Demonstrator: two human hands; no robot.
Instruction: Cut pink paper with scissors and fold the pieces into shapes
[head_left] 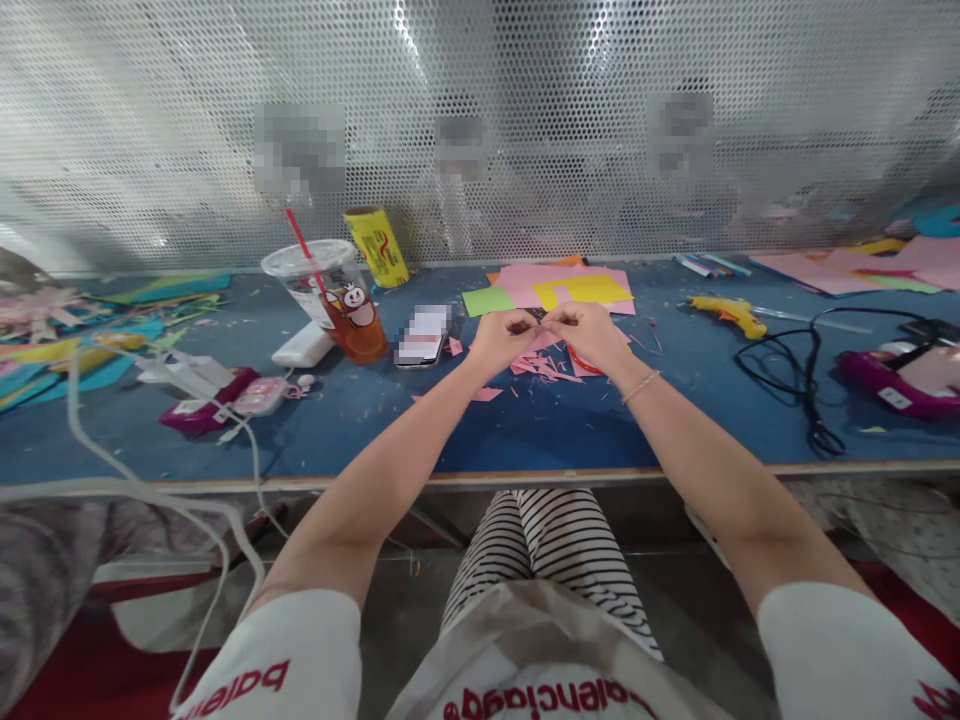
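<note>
My left hand (504,338) and my right hand (585,332) meet at the fingertips over the blue table, each in a pinch. Whatever lies between the fingertips is too small to make out. Just below them lies a heap of pink paper scraps (546,366). A red-handled tool (583,362) shows partly beneath my right hand. Behind both hands are stacked sheets of pink paper (525,284), with a yellow sheet (592,290) on top and a green sheet (487,301) at the left.
A phone (424,335), a drink cup (352,310) and a yellow roll (379,248) stand or lie at left. Purple power strips (202,402) with cables sit on both sides. At right lies a yellow glue gun (729,314). A perforated metal panel (525,130) rises behind the table.
</note>
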